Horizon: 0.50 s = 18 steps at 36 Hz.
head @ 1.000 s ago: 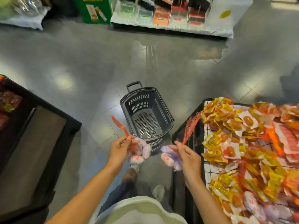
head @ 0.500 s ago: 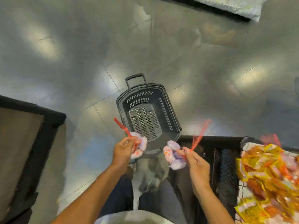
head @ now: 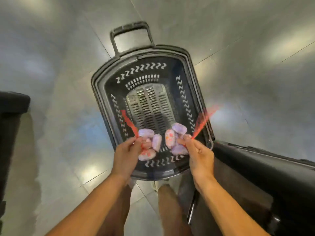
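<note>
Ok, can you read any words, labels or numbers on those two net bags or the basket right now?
No text is readable in this view.
left net bag of snacks: red print on the wrappers, too blurred to read.
right net bag of snacks: red print on one wrapper, also too blurred.
black shopping basket: only zigzag slots, no lettering visible.

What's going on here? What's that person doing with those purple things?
A person stands over a black shopping basket on the grey floor. The left hand pinches the red netting of one bunch of small purple packets, and the right hand pinches another bunch the same way. Both bunches hang over the near end of the basket, not yet let go.
</note>
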Each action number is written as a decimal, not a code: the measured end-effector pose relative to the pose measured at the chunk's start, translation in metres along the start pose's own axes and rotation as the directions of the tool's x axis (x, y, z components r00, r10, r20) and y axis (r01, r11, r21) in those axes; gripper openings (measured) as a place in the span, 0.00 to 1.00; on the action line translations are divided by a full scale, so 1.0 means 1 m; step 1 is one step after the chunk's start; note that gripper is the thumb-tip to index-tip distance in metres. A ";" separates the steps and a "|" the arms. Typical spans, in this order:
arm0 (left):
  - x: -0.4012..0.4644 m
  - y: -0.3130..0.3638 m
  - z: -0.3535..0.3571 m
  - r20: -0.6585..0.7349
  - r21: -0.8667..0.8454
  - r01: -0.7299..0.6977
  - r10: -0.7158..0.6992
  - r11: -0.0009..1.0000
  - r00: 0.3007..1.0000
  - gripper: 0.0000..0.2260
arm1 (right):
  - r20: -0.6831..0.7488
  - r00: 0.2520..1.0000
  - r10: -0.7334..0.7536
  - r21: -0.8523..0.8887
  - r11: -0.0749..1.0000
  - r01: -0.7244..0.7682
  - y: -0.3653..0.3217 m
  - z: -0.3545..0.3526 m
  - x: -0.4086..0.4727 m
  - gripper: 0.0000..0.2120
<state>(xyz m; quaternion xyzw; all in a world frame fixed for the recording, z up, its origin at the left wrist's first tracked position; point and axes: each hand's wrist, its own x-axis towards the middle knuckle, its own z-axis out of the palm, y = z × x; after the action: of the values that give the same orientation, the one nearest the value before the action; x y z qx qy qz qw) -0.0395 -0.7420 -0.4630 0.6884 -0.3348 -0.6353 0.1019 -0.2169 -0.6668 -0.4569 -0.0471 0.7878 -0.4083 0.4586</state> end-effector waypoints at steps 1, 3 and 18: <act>0.017 -0.012 0.005 -0.001 0.011 0.003 -0.003 1.000 1.000 0.09 | 0.019 1.000 0.008 0.000 1.000 -0.008 0.014 0.006 0.015 0.11; 0.046 -0.035 0.015 0.009 0.010 0.020 -0.020 1.000 1.000 0.10 | 0.049 0.999 0.014 -0.005 1.000 -0.013 0.043 0.018 0.043 0.10; 0.182 -0.154 0.070 -0.058 0.102 0.196 -0.191 0.975 0.980 0.08 | 0.073 0.992 0.105 -0.422 0.904 -0.065 0.177 0.053 0.179 0.13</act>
<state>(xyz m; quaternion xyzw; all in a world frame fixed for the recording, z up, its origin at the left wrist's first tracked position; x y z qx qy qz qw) -0.0598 -0.7136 -0.7092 0.7374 -0.2971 -0.6065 0.0104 -0.2258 -0.6617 -0.7138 -0.1291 0.8358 -0.2070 0.4919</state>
